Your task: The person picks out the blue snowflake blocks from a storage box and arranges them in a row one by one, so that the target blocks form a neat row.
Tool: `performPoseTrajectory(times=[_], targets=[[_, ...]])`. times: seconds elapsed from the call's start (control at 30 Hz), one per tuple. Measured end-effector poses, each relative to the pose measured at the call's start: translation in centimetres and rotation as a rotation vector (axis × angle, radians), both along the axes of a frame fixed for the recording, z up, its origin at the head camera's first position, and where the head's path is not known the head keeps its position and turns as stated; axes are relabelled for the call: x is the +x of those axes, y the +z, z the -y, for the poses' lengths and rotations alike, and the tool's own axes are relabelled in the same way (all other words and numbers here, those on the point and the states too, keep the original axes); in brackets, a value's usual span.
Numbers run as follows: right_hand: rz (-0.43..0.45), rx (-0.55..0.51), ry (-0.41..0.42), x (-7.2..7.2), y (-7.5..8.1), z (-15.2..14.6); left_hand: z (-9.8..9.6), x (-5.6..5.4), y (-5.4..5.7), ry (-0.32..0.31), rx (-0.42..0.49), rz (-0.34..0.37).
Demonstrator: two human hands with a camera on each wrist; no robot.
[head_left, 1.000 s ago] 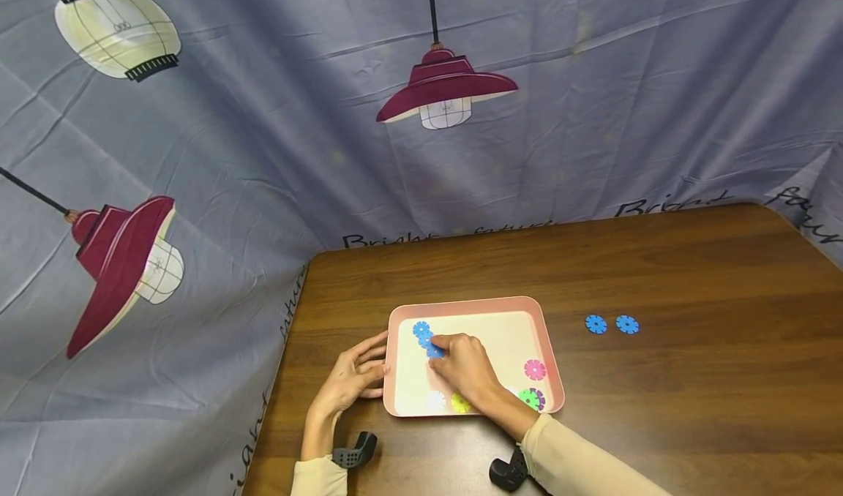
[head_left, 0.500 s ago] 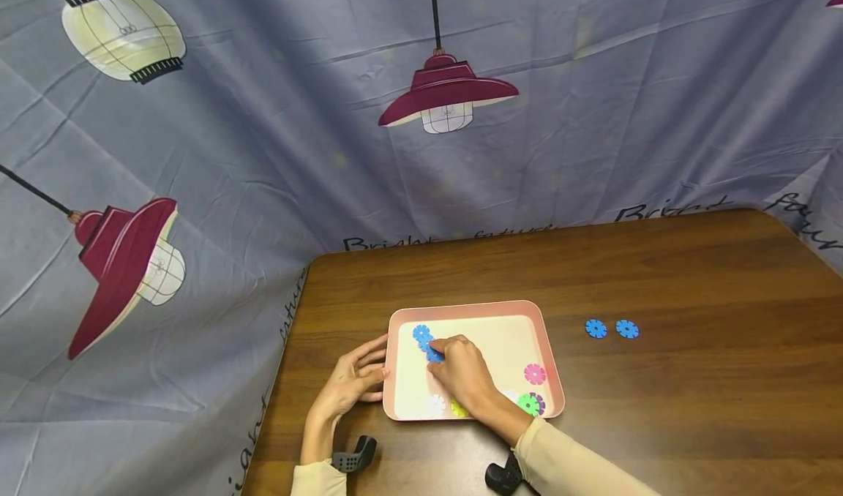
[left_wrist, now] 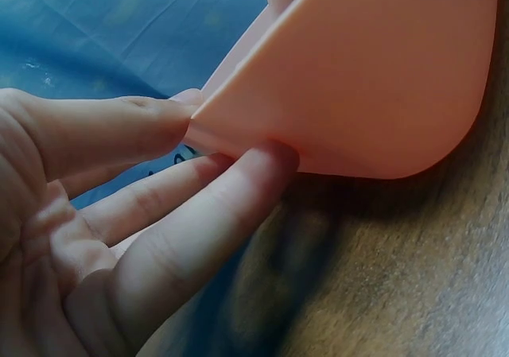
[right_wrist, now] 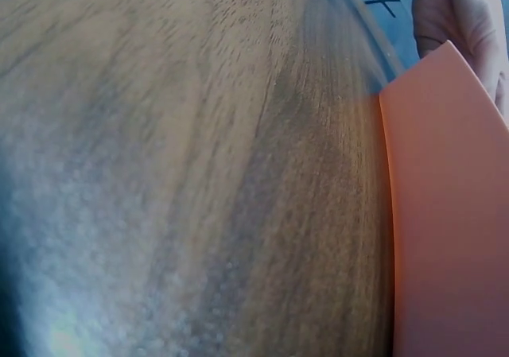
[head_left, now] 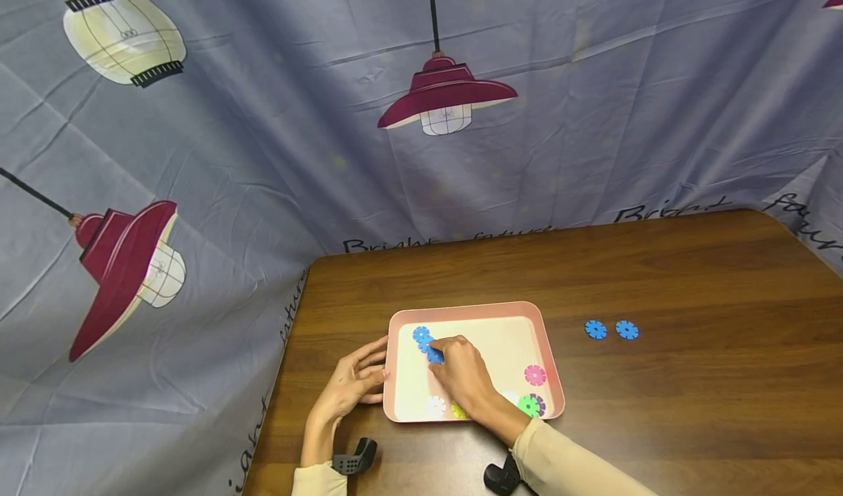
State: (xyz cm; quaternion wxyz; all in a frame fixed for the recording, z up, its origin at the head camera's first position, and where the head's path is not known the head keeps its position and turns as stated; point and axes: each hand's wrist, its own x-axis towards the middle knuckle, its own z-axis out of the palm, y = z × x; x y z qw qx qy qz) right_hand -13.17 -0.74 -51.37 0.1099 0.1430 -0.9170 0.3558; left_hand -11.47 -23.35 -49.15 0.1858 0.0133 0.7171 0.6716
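Observation:
My right hand reaches over a shallow pink tray in the head view. Its thumb and index finger pinch a blue slotted disc, partly hidden by the fingers. That disc continues a slanted row from another blue disc near the tray's far left corner. My left hand holds the tray's left side. In the left wrist view the thumb sits at the rim while other fingers press the outer wall. The right wrist view shows the tray's outer wall and part of the left hand, not the held disc.
Inside the tray along the near side lie a white disc, a yellow disc and a green disc overlapping a purple one. A pink disc lies at the right. Two blue discs rest on the wooden table.
The right hand stays at the blue row with only a slight shift of wrist and forearm. The left hand keeps its place at the tray. The head view has tilted up slightly.

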Motion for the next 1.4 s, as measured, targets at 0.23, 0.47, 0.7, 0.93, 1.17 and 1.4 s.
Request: performPoseTrajectory(times=[0.23,0.47,0.7,0.93,1.17,1.4], targets=[[0.0,-0.012,-0.003,0.0,0.0,-0.1,-0.1,0.0,0.0,0.006,-0.006,0.003],[0.002,-0.018,-0.002,0.0,0.0,-0.3,-0.1,0.0,0.1,0.004,-0.005,0.009],[-0.01,-0.034,-0.004,-0.1,0.1,-0.6,-0.2,0.0,0.1,0.003,-0.009,0.013],[-0.016,-0.055,-0.011,-0.6,0.7,-1.5,-0.1,0.1,0.2,0.001,-0.009,0.009],[0.004,-0.072,-0.032,-1.5,1.7,-2.6,-0.2,0.1,0.2,0.006,-0.015,0.009],[-0.019,-0.103,-0.061,-2.3,2.8,-4.1,-0.2,0.1,0.2,0.001,-0.014,0.008]])
